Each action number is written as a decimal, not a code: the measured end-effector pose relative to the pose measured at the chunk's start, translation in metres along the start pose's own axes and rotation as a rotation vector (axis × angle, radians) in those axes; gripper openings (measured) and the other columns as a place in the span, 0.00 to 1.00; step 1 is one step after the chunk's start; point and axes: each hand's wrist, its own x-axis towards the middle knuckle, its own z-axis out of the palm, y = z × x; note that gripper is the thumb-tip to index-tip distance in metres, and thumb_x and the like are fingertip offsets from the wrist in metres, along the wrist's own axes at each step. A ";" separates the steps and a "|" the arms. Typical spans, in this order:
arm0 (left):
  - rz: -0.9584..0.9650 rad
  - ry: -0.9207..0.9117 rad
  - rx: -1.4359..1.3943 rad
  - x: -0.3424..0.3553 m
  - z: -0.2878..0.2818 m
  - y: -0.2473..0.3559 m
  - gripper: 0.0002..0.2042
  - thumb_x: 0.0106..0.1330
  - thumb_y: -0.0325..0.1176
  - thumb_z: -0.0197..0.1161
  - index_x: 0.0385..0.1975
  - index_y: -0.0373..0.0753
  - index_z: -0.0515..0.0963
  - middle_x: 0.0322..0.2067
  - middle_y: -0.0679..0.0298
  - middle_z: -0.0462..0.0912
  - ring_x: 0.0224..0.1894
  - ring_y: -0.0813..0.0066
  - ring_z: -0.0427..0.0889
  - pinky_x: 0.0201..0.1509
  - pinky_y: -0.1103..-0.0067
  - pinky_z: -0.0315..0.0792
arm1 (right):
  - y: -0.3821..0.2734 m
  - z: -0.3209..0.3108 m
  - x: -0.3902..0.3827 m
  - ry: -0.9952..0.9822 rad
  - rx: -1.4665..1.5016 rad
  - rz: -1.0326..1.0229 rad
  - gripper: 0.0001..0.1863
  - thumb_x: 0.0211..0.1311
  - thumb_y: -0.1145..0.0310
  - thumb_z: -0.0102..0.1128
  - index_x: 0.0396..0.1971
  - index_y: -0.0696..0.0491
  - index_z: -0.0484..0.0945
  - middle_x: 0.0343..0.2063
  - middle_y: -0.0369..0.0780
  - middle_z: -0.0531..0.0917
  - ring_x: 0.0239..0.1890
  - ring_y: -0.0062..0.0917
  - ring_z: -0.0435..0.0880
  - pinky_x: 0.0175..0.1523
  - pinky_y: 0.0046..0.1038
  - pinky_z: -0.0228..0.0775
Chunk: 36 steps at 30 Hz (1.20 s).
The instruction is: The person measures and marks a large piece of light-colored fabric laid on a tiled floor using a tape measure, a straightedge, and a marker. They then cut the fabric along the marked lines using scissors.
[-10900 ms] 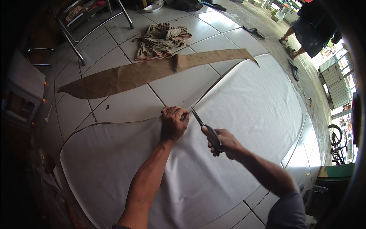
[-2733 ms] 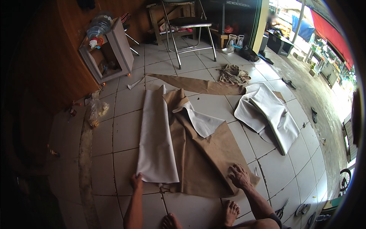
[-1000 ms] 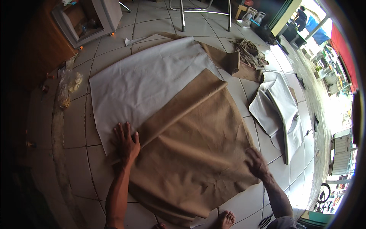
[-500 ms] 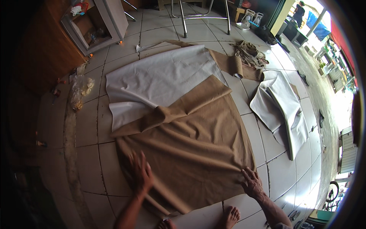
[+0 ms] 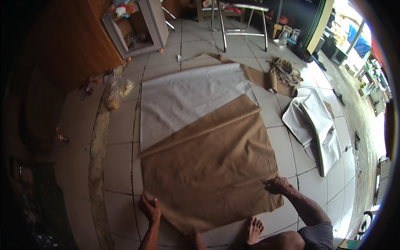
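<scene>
A large sheet of brown material (image 5: pixel 208 166) with a white reverse side (image 5: pixel 187 91) lies spread on the tiles, its near part brown side up, its far part white side up. A slanting fold divides the two colours. My left hand (image 5: pixel 151 209) is at the sheet's near left edge, fingers curled at the border and thumb raised. On the opposite side my right hand (image 5: pixel 280 186) is closed on the right edge, bunching it a little. Shallow wrinkles run from that grip into the brown surface. My bare foot (image 5: pixel 255 230) stands just by the near edge.
A folded white piece (image 5: pixel 314 125) of similar material lies to the right. Behind are a brown roll (image 5: pixel 273 82) and a crumpled cloth (image 5: pixel 286 71). Far back stand a metal-legged frame (image 5: pixel 243 31) and a grey cabinet (image 5: pixel 156 29). Plastic bags (image 5: pixel 116 91) lie at the left.
Both hands have gone from flat and open to curled at the sheet's side edges. The brown part lies smoother and flatter, and the white part has lost its big folds. My view has shifted left.
</scene>
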 end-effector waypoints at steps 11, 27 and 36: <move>-0.178 -0.523 -0.531 0.024 -0.031 -0.005 0.50 0.55 0.39 0.80 0.74 0.29 0.54 0.68 0.48 0.68 0.71 0.56 0.68 0.76 0.66 0.59 | 0.015 -0.132 0.178 0.793 0.252 -0.181 0.21 0.64 0.58 0.69 0.51 0.55 0.80 0.38 0.47 0.88 0.42 0.45 0.88 0.46 0.43 0.80; -0.367 -0.477 -0.246 -0.053 -0.071 -0.120 0.30 0.67 0.43 0.72 0.64 0.33 0.70 0.58 0.53 0.78 0.60 0.60 0.77 0.65 0.63 0.69 | 0.041 0.127 -0.050 0.461 0.624 0.457 0.29 0.54 0.54 0.79 0.49 0.54 0.77 0.17 0.43 0.82 0.23 0.40 0.85 0.34 0.40 0.77; 0.191 -0.012 0.172 0.071 -0.028 -0.064 0.21 0.72 0.26 0.62 0.62 0.31 0.70 0.57 0.46 0.77 0.60 0.48 0.79 0.63 0.61 0.73 | 0.097 0.016 0.009 0.724 0.340 -0.153 0.22 0.56 0.61 0.79 0.46 0.53 0.81 0.35 0.46 0.86 0.37 0.43 0.86 0.42 0.42 0.78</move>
